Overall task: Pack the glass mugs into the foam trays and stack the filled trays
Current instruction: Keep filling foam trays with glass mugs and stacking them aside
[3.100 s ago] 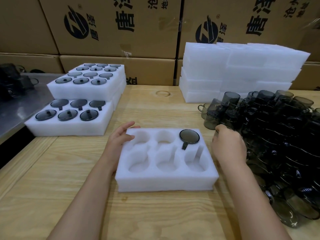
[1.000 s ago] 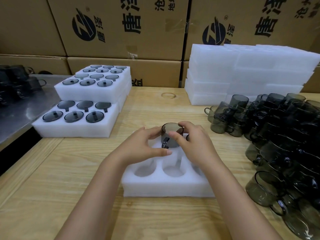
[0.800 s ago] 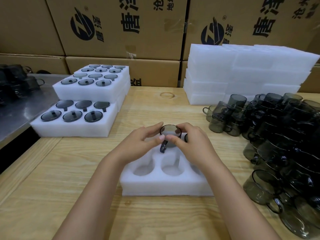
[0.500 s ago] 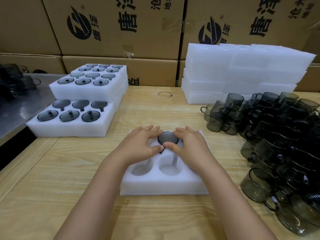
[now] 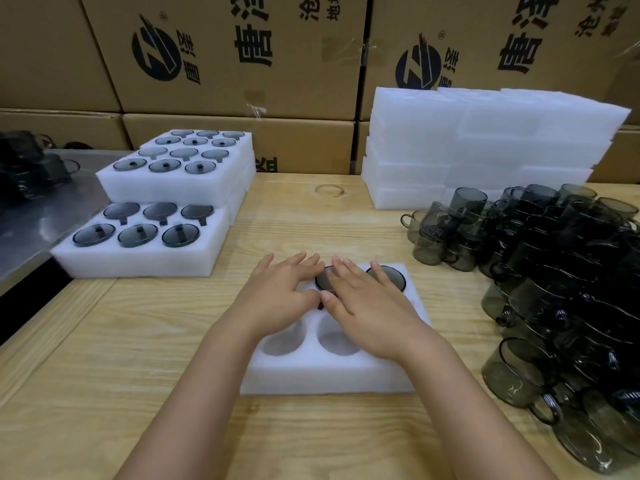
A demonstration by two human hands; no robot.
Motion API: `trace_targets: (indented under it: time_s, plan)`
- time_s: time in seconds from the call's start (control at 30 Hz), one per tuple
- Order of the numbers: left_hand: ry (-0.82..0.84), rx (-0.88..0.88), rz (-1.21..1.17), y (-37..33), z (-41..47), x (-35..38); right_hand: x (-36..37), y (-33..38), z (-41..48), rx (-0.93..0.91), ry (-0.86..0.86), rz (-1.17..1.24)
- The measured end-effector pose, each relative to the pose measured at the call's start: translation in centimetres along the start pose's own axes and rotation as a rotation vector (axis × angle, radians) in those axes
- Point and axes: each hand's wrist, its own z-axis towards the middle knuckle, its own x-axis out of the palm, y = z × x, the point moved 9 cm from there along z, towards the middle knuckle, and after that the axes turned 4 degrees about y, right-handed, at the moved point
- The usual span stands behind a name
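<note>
From the head view, both hands lie flat on the tray (image 5: 325, 375) in the middle of the table (image 5: 121, 341): the left hand (image 5: 280, 299) is spread, fingers apart and gripping nothing, its palm over the tray's far-left pocket, which looks meant to steady the foam; the right hand (image 5: 367, 306) is likewise open with fingers extended, pressing down on a mug (image 5: 323, 280) in the far-middle pocket, apparently to seat it flush, its handle dropping into the slot cut toward the near side. A second mug (image 5: 388, 277) sits bottom-up in the far-right pocket, just beside the first. The near-left and near-middle pockets (image 5: 337, 341) show empty; the near-right one is hidden under the right wrist. The loose mugs (image 5: 554, 271) are heaped to the right, within easy reach of the right hand. Empty foam trays (image 5: 485, 147) are stacked behind them against the cartons (image 5: 242, 64). The filled trays (image 5: 145, 244) stand stacked at the left, out of the working space, each mug upside down with its handle in a slot. By my judgement this tray is about a third packed, with stacking of it yet to come.
</note>
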Motion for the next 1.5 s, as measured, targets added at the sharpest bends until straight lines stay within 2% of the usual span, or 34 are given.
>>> trace_targets:
  time_s: [0.07, 0.17, 0.2, 0.27, 0.33, 0.4, 0.43, 0.5, 0.57, 0.6, 0.67, 0.77, 1.03, 1.2, 1.4, 1.5]
  plan:
    - [-0.134, 0.006, -0.164, 0.2, -0.3, -1.4, -0.1, 0.1, -0.1, 0.003, -0.006, 0.003]
    - [-0.535, -0.082, -0.812, 3.8, -2.6, -4.3, -0.2, 0.1, -0.1, 0.009, -0.011, 0.021]
    - [-0.596, -0.132, -0.991, 5.4, -3.3, -4.2, -0.2, 0.1, -0.1, 0.010, -0.011, 0.030]
    - [-0.560, -0.236, -1.291, 7.6, -3.7, -2.2, -0.3, 0.0, 0.0, 0.004, -0.006, 0.069]
    - [-0.477, -0.271, -1.431, 8.4, -3.5, -0.5, -0.8, -0.6, 0.1, 0.006, -0.037, 0.198]
    - [-0.427, -0.244, -1.433, 8.4, -3.0, -0.1, -2.3, -2.3, 0.2, 0.083, -0.166, 0.459]
    - [-0.407, -0.231, -1.421, 8.2, -2.9, -0.1, -3.6, -3.8, 0.1, 0.134, -0.292, 0.540]
    - [-0.385, -0.221, -1.403, 8.1, -2.6, 0.0, -6.9, -7.6, -0.3, 0.283, -0.570, 0.524]
    - [-0.378, -0.228, -1.420, 8.3, -2.5, 0.2, -9.2, -11.6, -0.7, 0.470, -0.725, 0.446]
    - [-0.372, -0.231, -1.441, 8.4, -2.5, 0.4, -9.6, -13.3, -0.6, 0.556, -0.718, 0.408]
    - [-0.365, -0.234, -1.461, 8.6, -2.5, 0.5, -9.3, -15.7, 0.4, 0.666, -0.591, 0.334]
    - [-0.359, -0.236, -1.467, 8.5, -2.5, 0.5, -8.7, -16.6, 1.3, 0.716, -0.478, 0.229]
    - [-0.348, -0.222, -1.466, 8.6, -2.2, 0.6, -9.6, -14.9, 1.4, 0.657, -0.592, 0.168]
    - [-0.341, -0.186, -1.419, 8.4, -2.2, 0.3, -11.7, -10.1, -0.4, 0.386, -0.790, 0.353]
    - [-0.292, -0.103, -1.345, 7.2, -2.4, 0.1, -9.7, -3.1, -0.8, 0.140, -0.662, 0.630]
    - [-0.259, -0.119, -1.357, 6.9, -2.4, 0.4, -8.4, -0.9, -0.2, 0.033, -0.608, 0.718]
